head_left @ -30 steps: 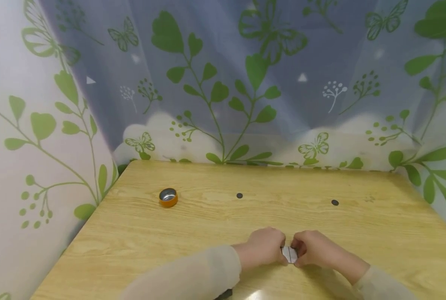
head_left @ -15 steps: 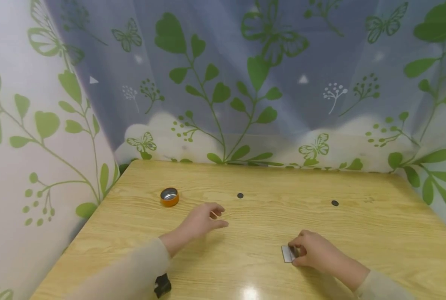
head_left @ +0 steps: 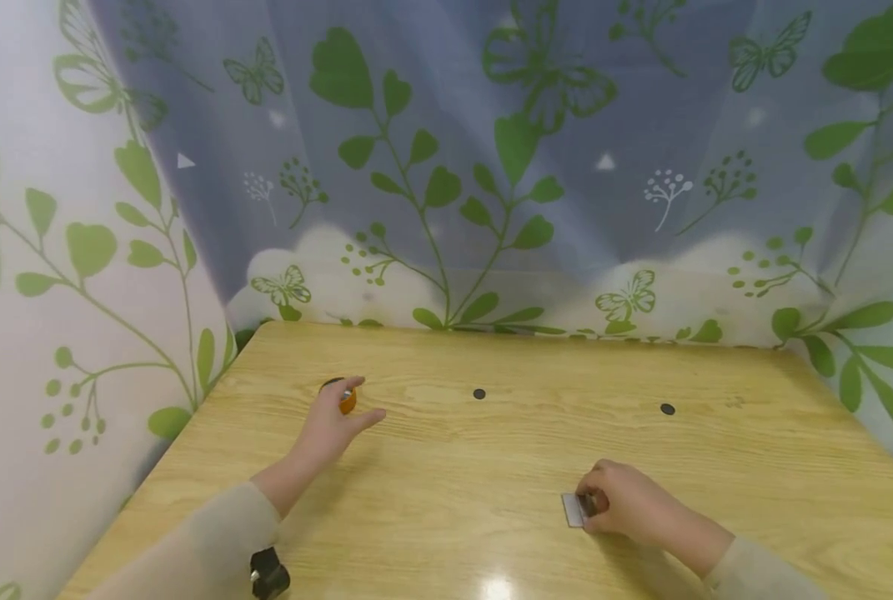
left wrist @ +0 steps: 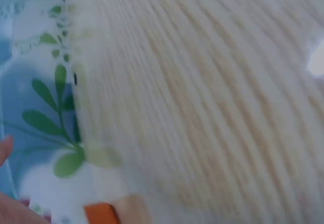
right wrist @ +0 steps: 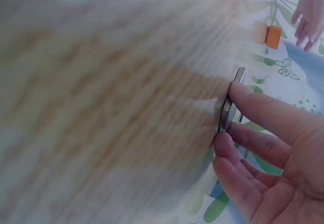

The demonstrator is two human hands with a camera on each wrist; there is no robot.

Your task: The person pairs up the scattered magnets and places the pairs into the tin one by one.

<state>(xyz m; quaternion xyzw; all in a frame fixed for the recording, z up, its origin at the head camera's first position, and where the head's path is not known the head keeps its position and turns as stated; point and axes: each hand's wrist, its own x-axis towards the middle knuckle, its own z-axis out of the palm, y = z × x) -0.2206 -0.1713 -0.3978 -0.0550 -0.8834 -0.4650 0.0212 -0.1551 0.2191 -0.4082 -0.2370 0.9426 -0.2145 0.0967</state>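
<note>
Left hand (head_left: 331, 423) is out at the far-left tabletop (head_left: 491, 442), fingers loose and spread, holding nothing, fingertips right at the orange cap (head_left: 347, 400) — whether they touch it can't be told. Right hand (head_left: 624, 502) stays near the front edge, fingertips pinching a small flat grey plate (head_left: 572, 509) lying on the tabletop. Step reads as the reach for the cap; next call is closing the fingers around its rim while the right hand pins the plate.

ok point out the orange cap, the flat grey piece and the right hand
orange cap (head_left: 348, 401), head view, its orange side wall beside the left fingers
flat grey piece (head_left: 572, 509), head view, its bare left end
right hand (head_left: 629, 502), head view, back of the hand
</note>
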